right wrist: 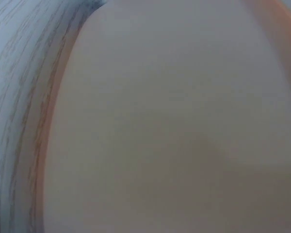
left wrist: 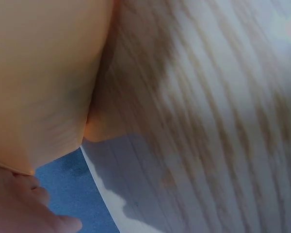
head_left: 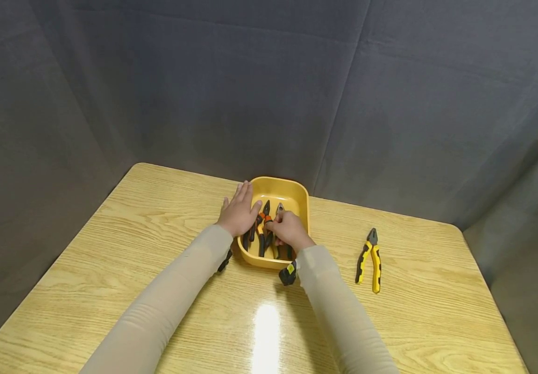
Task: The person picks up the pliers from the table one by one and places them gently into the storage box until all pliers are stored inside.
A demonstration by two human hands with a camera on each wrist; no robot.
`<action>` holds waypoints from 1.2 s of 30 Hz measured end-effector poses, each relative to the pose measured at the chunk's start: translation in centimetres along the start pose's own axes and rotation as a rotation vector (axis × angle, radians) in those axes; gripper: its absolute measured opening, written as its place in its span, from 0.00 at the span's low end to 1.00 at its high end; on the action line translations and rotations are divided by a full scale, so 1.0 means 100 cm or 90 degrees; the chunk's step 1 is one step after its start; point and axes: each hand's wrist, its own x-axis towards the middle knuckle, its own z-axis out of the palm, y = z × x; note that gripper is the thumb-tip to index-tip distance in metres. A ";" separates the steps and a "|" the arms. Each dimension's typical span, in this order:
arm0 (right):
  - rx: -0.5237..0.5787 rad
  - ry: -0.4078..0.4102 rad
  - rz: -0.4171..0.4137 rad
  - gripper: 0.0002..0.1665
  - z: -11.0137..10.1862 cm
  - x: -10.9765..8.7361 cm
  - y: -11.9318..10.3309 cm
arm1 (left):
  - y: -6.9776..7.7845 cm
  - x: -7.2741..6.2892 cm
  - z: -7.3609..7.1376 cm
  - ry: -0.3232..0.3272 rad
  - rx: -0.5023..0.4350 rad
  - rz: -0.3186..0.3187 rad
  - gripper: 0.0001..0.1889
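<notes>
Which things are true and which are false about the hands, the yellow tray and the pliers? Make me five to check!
1. The left hand is at the left edge of the yellow tray. True.
2. The loose pliers lie left of the tray. False: they lie to its right.
3. The right hand reaches into the tray. True.
4. The tray is empty. False: several tools are inside.
5. The tray stands on a wooden table. True.

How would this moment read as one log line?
left hand: on yellow tray, left rim; right hand: grips silver-headed pliers in tray; yellow-black pliers: on table, right of tray
</notes>
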 end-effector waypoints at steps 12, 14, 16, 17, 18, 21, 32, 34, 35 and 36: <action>0.008 -0.001 -0.010 0.14 0.000 0.005 0.002 | 0.003 0.006 -0.002 -0.026 0.109 -0.031 0.37; 0.013 -0.005 -0.011 0.14 0.000 0.006 0.002 | 0.003 0.007 -0.002 -0.028 0.120 -0.033 0.37; 0.015 -0.007 -0.011 0.14 0.000 0.006 0.002 | 0.003 0.008 -0.003 -0.031 0.131 -0.036 0.37; 0.015 -0.007 -0.011 0.14 0.000 0.007 0.002 | 0.004 0.008 -0.003 -0.033 0.135 -0.037 0.37; 0.014 -0.008 -0.009 0.13 0.000 0.007 0.002 | 0.004 0.007 -0.003 -0.036 0.138 -0.039 0.37; 0.004 -0.009 -0.009 0.12 0.001 0.008 0.002 | 0.005 0.007 -0.005 -0.043 0.142 -0.041 0.38; -0.014 -0.031 -0.031 0.07 -0.002 0.002 -0.002 | 0.003 0.007 -0.004 -0.037 0.134 -0.042 0.38; -0.015 -0.034 -0.034 0.07 -0.003 0.001 -0.002 | 0.003 0.008 -0.003 -0.037 0.131 -0.042 0.38; -0.017 -0.035 -0.036 0.07 -0.003 0.000 -0.002 | 0.003 0.009 -0.003 -0.037 0.132 -0.041 0.38; -0.020 -0.035 -0.039 0.07 -0.003 0.000 -0.002 | 0.003 0.009 -0.002 -0.036 0.131 -0.040 0.38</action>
